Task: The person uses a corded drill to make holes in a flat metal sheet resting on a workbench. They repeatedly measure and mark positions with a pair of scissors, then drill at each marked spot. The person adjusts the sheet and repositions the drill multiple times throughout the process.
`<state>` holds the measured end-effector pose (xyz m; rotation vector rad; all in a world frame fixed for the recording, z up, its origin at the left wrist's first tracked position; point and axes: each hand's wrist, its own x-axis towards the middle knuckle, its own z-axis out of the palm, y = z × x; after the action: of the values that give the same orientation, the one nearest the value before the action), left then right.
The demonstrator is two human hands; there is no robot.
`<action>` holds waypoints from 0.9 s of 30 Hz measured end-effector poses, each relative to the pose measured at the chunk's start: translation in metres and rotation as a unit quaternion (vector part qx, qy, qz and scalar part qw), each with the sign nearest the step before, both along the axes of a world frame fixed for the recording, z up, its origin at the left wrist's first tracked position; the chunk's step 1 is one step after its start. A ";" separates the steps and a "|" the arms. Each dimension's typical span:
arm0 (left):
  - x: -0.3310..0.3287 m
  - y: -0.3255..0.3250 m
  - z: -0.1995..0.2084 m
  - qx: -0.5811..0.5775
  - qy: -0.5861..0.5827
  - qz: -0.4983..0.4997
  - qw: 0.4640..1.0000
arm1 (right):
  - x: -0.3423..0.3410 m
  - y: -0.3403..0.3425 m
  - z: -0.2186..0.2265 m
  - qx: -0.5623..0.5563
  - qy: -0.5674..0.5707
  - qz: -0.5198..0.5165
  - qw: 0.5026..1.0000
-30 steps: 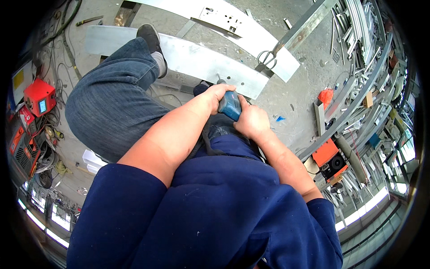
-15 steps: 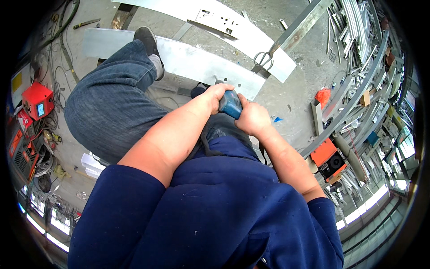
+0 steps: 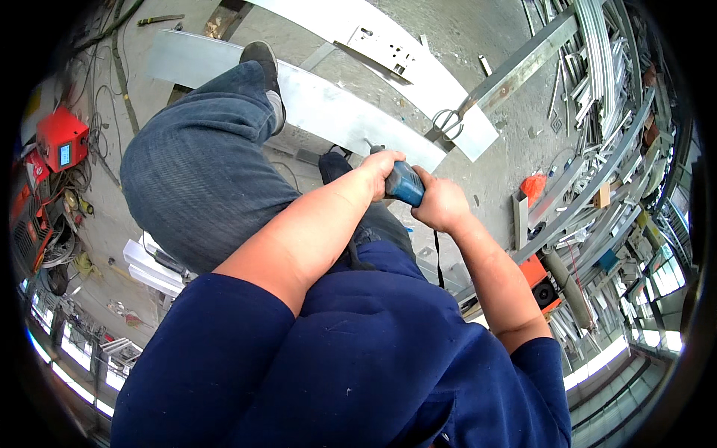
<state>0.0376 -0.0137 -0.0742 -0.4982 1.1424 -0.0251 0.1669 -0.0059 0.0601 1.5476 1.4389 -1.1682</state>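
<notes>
A blue power drill [image 3: 404, 186] is gripped between my two hands, its front end toward the pale metal panel [image 3: 321, 104]. My left hand [image 3: 383, 170] wraps the front of the drill body, fingers closed. Behind it, my right hand [image 3: 441, 202] is closed round the rear part. The thin bit [image 3: 369, 142] shows past the left hand, over the panel's lower edge; whether its tip touches the metal I cannot tell. One shoe [image 3: 261, 63] rests on the same panel.
Beyond lies a second white panel [image 3: 441, 93] with cutouts. Scissors [image 3: 448, 124] lie by a long steel beam [image 3: 523, 63]. Metal strips [image 3: 597, 52] are heaped at the right, near an orange bag [image 3: 532, 187]. A red machine [image 3: 61, 140] with cables stands at the left.
The view has shifted, so the panels sit a little lower and to the right. Both hands still hold the drill, which is now tilted more sideways. The two dark holes no longer show.
</notes>
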 end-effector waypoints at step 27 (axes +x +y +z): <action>-0.005 -0.020 -0.021 -0.003 -0.011 -0.001 1.000 | -0.012 -0.012 0.001 0.023 -0.012 0.003 1.000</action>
<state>0.0325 -0.0333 -0.0951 -0.5012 1.1205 -0.0352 0.1553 -0.0178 0.0610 1.5824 1.4617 -1.1168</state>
